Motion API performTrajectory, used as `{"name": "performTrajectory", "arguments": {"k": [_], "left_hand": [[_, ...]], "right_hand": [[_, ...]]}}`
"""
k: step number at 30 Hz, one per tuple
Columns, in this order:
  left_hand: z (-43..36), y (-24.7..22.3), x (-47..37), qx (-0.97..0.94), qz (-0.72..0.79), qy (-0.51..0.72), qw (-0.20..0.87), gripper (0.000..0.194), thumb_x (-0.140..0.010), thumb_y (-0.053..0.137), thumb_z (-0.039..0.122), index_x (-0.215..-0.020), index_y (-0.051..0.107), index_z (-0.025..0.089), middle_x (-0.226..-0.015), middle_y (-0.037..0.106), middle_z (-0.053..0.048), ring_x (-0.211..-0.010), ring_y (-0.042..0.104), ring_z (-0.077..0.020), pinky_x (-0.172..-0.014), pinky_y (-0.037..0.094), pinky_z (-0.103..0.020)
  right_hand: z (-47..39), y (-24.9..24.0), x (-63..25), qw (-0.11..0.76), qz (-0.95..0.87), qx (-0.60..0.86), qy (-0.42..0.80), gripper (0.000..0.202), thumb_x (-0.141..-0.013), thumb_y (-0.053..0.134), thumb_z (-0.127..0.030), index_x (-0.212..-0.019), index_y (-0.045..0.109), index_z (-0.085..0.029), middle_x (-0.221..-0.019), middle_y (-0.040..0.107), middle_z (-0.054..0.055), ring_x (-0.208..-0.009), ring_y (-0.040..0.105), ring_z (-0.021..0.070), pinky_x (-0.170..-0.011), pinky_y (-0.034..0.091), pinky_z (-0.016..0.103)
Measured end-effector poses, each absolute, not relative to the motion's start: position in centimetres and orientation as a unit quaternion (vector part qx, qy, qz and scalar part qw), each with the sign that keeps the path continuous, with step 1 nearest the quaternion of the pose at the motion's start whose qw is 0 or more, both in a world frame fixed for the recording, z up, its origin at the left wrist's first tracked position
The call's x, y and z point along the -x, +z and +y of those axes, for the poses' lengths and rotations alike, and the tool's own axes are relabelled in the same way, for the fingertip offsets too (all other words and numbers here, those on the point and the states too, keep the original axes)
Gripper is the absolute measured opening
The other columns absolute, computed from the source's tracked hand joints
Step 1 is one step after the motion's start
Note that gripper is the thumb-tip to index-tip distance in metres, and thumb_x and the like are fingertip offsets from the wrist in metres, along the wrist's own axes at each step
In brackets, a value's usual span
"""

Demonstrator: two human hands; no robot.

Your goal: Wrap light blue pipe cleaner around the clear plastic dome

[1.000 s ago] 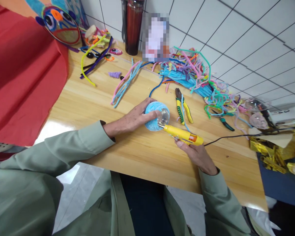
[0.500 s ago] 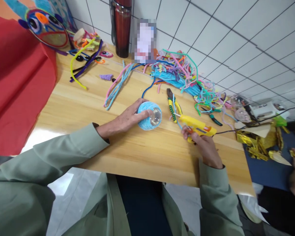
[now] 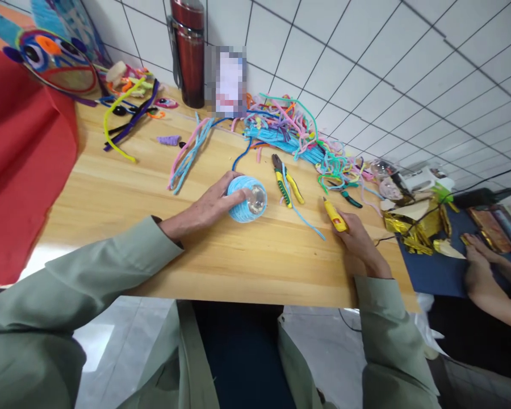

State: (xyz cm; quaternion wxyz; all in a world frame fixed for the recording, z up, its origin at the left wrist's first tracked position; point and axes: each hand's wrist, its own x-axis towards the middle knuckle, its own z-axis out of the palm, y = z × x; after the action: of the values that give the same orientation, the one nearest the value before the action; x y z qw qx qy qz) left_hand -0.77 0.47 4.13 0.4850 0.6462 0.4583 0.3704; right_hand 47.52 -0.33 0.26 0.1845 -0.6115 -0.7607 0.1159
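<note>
- A red cloth (image 3: 29,176) drapes over the left end of a wooden table (image 3: 187,278); behind it stands a face-like craft piece (image 3: 70,79) with big eyes and an orange nose.
- A yellow fuzzy stem (image 3: 106,122) lies beside crossed dark stems (image 3: 132,120).
- A small purple coil (image 3: 168,140) rests nearby, in front of a dark red bottle (image 3: 192,71) standing upright by the tiled wall (image 3: 323,51).
- Pink and blue stems (image 3: 188,159) lie in a loose bundle.
- The left hand (image 3: 213,201) is curled around a light blue wrapped ball (image 3: 241,213) above the table's middle, thumb at the ball's clear round end (image 3: 256,200).
- Behind, a pixelated upright panel (image 3: 230,85) stands beside a tangled heap of coloured stems (image 3: 298,139).
- Yellow-and-green pliers (image 3: 284,190) lie between the hands, a thin blue stem (image 3: 305,220) across them.
- The right hand (image 3: 357,236) grips a yellow glue gun (image 3: 334,216), well apart from the ball, its tip pointing toward the wall.
- Crumpled gold foil (image 3: 417,230) sits at the right, near another person's hands (image 3: 479,270).
</note>
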Motion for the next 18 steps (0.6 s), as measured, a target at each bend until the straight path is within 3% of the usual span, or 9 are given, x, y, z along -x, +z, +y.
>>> {"name": "performTrajectory", "arguments": {"k": [4,6,8,12,18], "left_hand": [[0.6,3.9,0.7,-0.645,0.458,0.381,0.479,0.054,-0.094,0.060,0.061,-0.129,0.058,0.020,-0.123,0.067,-0.006,-0.115,0.062,-0.0272,-0.106,0.053,-0.042],[0.7,3.6,0.6,-0.643,0.456,0.390,0.476,0.054,-0.094,0.060,0.062,-0.129,0.058,0.020,-0.125,0.068,-0.006,-0.116,0.062,-0.0271,-0.106,0.054,-0.042],[0.8,3.1,0.5,-0.640,0.450,0.402,0.476,0.053,-0.095,0.059,0.060,-0.129,0.058,0.020,-0.124,0.069,-0.006,-0.115,0.063,-0.0270,-0.106,0.054,-0.043],[0.5,2.3,0.2,-0.627,0.446,0.438,0.465,0.051,-0.097,0.060,0.057,-0.131,0.058,0.020,-0.126,0.068,-0.007,-0.115,0.063,-0.0264,-0.106,0.055,-0.042],[-0.2,1.7,-0.4,-0.602,0.430,0.486,0.466,0.049,-0.099,0.061,0.055,-0.133,0.054,0.020,-0.133,0.066,-0.009,-0.125,0.061,-0.0270,-0.110,0.053,-0.041]], "right_hand": [[-0.9,2.2,-48.6,0.165,-0.762,0.621,0.082,0.056,-0.084,0.069,-0.051,-0.128,0.071,-0.018,-0.131,0.075,0.025,-0.127,0.068,0.0453,-0.114,0.051,0.071],[-1.7,3.6,-47.4,0.180,-0.758,0.625,0.044,0.055,-0.088,0.067,-0.051,-0.131,0.070,-0.016,-0.135,0.072,0.027,-0.134,0.064,0.0485,-0.118,0.044,0.078],[-2.8,4.8,-44.3,0.243,-0.746,0.620,-0.015,0.051,-0.095,0.066,-0.050,-0.137,0.068,-0.020,-0.141,0.071,0.023,-0.138,0.063,0.0441,-0.120,0.046,0.073],[-4.6,5.3,-33.4,0.348,-0.747,0.557,0.101,0.051,-0.102,0.067,-0.050,-0.148,0.060,-0.029,-0.148,0.067,0.013,-0.137,0.066,0.0345,-0.119,0.053,0.064],[-3.2,3.2,-22.6,0.398,-0.785,0.424,0.214,0.075,-0.100,0.072,-0.060,-0.162,0.043,-0.030,-0.168,0.050,0.015,-0.159,0.047,0.0363,-0.129,0.045,0.064]]}}
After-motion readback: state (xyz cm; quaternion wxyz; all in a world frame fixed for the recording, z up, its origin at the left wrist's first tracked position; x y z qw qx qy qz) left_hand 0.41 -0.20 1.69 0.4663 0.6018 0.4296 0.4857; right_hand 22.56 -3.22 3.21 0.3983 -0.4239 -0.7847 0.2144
